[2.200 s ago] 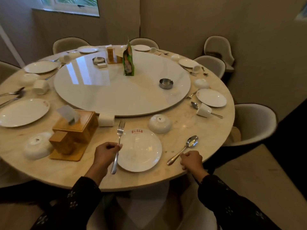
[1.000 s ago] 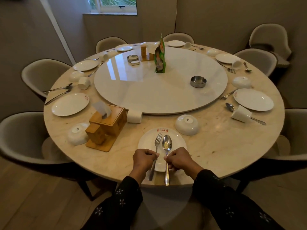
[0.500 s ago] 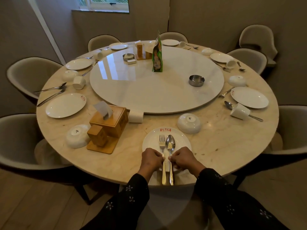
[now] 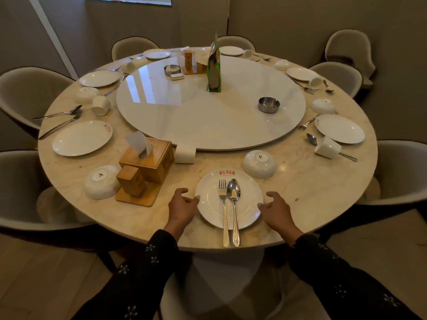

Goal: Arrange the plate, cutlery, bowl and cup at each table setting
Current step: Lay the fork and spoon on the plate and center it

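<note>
Fork (image 4: 222, 204) and spoon (image 4: 233, 204) lie side by side across near plate (image 4: 208, 204). Left hand (image 4: 182, 207) and right hand (image 4: 276, 210) flank its rim, fingers loose, holding nothing.

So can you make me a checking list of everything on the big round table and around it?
Surface: round marble table, white turntable in its middle.
Job's things: fork and spoon side by side on the nearest plate; upturned bowl beyond it; cup on its side.
Clutter: wooden tissue box, ashtray, green packet.
Grippers: left hand and right hand open, flanking the plate.
Cables: nothing seen.
Surroundings: beige chairs, grey walls.
</note>
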